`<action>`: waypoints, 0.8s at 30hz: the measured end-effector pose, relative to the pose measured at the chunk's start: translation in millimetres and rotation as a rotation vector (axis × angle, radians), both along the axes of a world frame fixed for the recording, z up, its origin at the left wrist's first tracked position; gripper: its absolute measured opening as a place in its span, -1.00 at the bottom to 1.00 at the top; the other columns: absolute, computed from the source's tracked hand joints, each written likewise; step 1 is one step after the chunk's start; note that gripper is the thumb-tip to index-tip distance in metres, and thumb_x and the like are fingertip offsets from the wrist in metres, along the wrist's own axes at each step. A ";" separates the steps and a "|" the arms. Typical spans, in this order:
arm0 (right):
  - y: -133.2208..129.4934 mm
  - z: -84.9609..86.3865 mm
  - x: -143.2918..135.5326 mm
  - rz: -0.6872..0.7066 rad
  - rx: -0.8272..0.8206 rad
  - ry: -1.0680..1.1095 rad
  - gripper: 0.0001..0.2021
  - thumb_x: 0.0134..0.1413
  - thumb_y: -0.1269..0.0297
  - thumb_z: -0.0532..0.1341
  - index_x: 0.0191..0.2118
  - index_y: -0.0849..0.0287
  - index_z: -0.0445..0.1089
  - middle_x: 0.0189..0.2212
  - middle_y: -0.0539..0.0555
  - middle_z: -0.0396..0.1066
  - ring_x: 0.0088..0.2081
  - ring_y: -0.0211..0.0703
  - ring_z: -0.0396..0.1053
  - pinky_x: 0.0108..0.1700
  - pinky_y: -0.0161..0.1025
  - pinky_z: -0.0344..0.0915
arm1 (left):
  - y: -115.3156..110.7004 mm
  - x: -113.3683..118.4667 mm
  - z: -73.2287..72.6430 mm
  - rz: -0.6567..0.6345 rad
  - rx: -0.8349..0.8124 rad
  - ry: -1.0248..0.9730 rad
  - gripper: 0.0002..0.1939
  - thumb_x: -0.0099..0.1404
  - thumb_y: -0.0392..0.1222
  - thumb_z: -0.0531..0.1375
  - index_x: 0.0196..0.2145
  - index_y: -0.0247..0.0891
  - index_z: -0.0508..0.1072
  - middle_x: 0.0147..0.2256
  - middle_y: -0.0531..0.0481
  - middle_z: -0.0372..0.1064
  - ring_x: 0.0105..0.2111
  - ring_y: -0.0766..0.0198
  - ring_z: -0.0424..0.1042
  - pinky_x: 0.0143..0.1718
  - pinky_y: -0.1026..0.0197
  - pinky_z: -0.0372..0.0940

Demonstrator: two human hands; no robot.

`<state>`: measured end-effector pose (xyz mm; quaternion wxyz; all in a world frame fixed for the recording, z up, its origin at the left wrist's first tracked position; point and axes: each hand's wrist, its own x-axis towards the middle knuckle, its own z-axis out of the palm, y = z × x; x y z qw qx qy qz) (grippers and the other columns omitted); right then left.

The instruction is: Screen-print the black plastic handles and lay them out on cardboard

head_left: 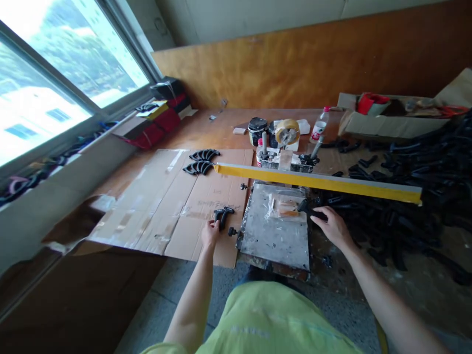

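Observation:
My left hand [210,233] is closed on a black curved part [217,216] at the cardboard sheet, beside a second black part [226,216]. My right hand [330,225] holds another black part [312,208] over the right edge of the grey metal plate [275,241]. Under its tip lies a clear-covered pad with orange-brown pieces [288,209]. Two fanned rows of black parts [201,162] rest further back on the cardboard [147,196]. A large pile of black parts [398,221] spreads to the right.
A long yellow-and-grey bar [320,183] crosses above the plate. Behind it stand a tape roll [287,132], a black-lidded tub [257,130] and a bottle [320,125]. Knobs [233,231] stick out from the plate's left side. An open carton [391,123] sits back right.

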<state>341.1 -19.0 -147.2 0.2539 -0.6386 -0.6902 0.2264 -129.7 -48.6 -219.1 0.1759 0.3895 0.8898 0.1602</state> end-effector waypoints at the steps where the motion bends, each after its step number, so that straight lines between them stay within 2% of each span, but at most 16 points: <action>1: 4.8 1.1 -12.4 0.030 0.044 -0.006 -0.77 0.11 0.24 0.17 -0.12 0.13 0.41 -0.10 0.14 0.44 -0.04 -0.06 0.38 0.00 -0.19 0.28 | 4.7 -3.0 0.8 -0.021 -0.014 0.012 -0.60 0.27 0.05 0.06 -0.15 -0.28 0.48 -0.28 -0.18 0.54 -0.23 0.05 0.51 -0.24 0.14 0.30; 4: 17.3 -2.8 -42.4 0.139 0.192 -0.035 -0.78 0.15 0.29 0.15 -0.10 0.15 0.43 -0.14 0.16 0.45 -0.05 -0.01 0.36 0.04 -0.09 0.28 | 13.5 -10.0 4.0 -0.083 -0.026 0.062 -0.67 0.26 -0.01 0.07 -0.22 -0.28 0.50 -0.27 -0.22 0.53 -0.16 -0.02 0.48 -0.17 0.09 0.27; 8: 28.6 -13.0 -62.6 0.287 0.286 -0.083 -0.76 0.21 0.34 0.10 -0.06 0.10 0.44 -0.14 0.13 0.46 -0.07 -0.02 0.35 0.02 -0.05 0.31 | 18.2 -10.4 8.7 -0.128 -0.010 0.103 -0.66 0.27 -0.03 0.06 -0.20 -0.31 0.47 -0.26 -0.26 0.51 -0.16 -0.06 0.47 -0.15 0.05 0.26; 13: 28.6 -13.5 -75.4 0.305 0.295 -0.216 -0.70 0.25 0.37 0.05 -0.01 0.09 0.45 -0.09 0.15 0.40 -0.06 -0.05 0.35 0.01 -0.11 0.32 | 15.0 -5.5 15.0 -0.189 0.046 0.081 -0.66 0.28 -0.01 0.08 -0.16 -0.30 0.46 -0.28 -0.20 0.50 -0.19 0.02 0.47 -0.18 0.11 0.27; 16: 24.9 -8.9 -79.8 0.268 0.310 -0.327 -0.67 0.25 0.36 0.07 0.04 0.05 0.44 0.04 0.17 0.35 0.06 0.04 0.27 0.10 0.00 0.23 | 13.7 -4.6 25.4 -0.173 0.101 0.087 -0.62 0.30 -0.01 0.05 -0.06 -0.31 0.42 -0.26 -0.19 0.48 -0.19 0.05 0.46 -0.18 0.12 0.26; 18: 25.4 -6.0 -82.8 0.252 0.319 -0.380 -0.67 0.23 0.32 0.10 0.06 0.03 0.43 0.14 0.18 0.28 0.16 0.12 0.17 0.15 0.09 0.15 | 20.0 0.5 42.1 -0.167 0.159 0.067 -0.61 0.32 0.01 0.04 -0.05 -0.26 0.42 -0.25 -0.15 0.48 -0.22 0.11 0.45 -0.20 0.15 0.27; 20: 29.2 -5.2 -87.4 0.275 0.311 -0.392 -0.64 0.23 0.26 0.12 0.13 0.04 0.37 0.22 0.17 0.21 0.22 0.14 0.10 0.18 0.13 0.10 | 33.9 14.1 70.3 -0.169 0.282 -0.055 -0.62 0.30 0.05 0.06 -0.08 -0.22 0.44 -0.29 -0.08 0.47 -0.32 0.20 0.44 -0.28 0.21 0.27; 24: 38.0 -11.4 -99.4 0.403 0.284 -0.375 -0.49 0.25 0.18 0.13 0.28 0.11 0.15 0.28 0.16 0.13 0.29 0.08 0.03 0.27 0.17 -0.04 | 71.3 68.4 154.3 -0.256 0.664 -0.617 -0.55 0.26 0.15 0.09 -0.06 -0.22 0.40 -0.43 0.04 0.36 -0.55 0.38 0.30 -0.50 0.33 0.23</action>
